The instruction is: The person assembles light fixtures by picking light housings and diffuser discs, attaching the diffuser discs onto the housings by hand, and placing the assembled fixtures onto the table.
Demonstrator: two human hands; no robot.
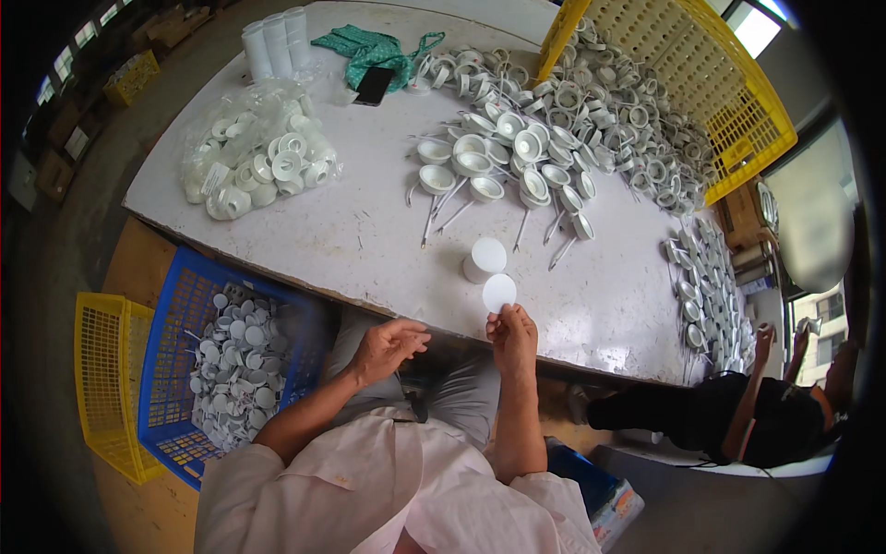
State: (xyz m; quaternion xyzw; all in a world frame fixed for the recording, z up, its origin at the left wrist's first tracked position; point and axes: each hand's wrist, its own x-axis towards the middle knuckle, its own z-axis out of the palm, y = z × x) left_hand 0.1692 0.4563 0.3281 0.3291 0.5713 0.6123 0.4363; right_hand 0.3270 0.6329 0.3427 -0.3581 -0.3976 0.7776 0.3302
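Observation:
My right hand (513, 339) pinches a thin white round disc (499, 293) by its lower edge and holds it up over the near edge of the white table (369, 231). My left hand (388, 348) hovers beside it over my lap, fingers loosely spread, with nothing in it. Just beyond the disc a short stack of white discs (484, 258) stands on the table. Farther back lies a heap of white cup-shaped lamp housings with metal spring clips (503, 162).
A blue crate (175, 369) of white round parts sits on the floor at my left, beside a yellow crate (106, 379). A tipped yellow crate (683, 92) spills more housings. A clear bag of white parts (258, 166), a phone (373, 85), green cloth (369, 48). Another person (766, 415) sits at right.

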